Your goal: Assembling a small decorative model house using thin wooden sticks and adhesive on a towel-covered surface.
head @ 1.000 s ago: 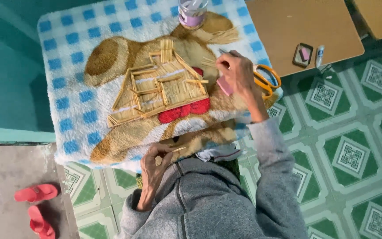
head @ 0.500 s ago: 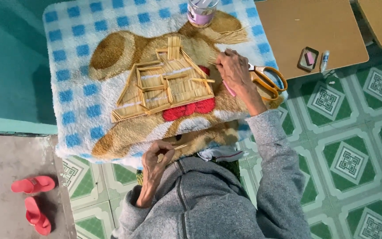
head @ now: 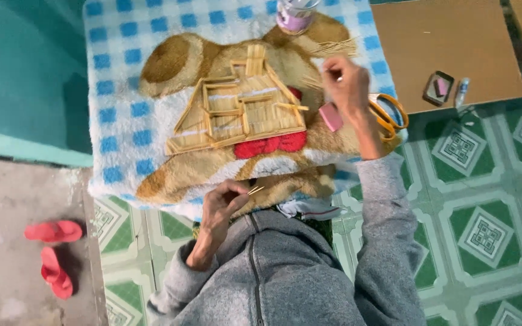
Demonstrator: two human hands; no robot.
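L hand (head: 223,208) pinches a short thin stick (head: 255,190) btwn thumb & fingertips, held close to the chest, just off the near edge of the blanket (head: 122,121); R hand (head: 347,84) reaches out over the blanket w/ fingers bunched narrow, can't tell if anything is in them; loose pile of sticks (head: 333,48) lies just beyond it; pink block (head: 330,116) beside the R wrist; orange-handled scissors (head: 388,115) partly under that forearm. Stick-built house model (head: 237,111) lies flat mid-blanket, apart from both hands; clear jar (head: 296,13) at far edge. Brown board (head: 442,42) to the right w/ small tray (head: 438,88) & tube (head: 461,92); red sandals (head: 52,253) on floor at left.
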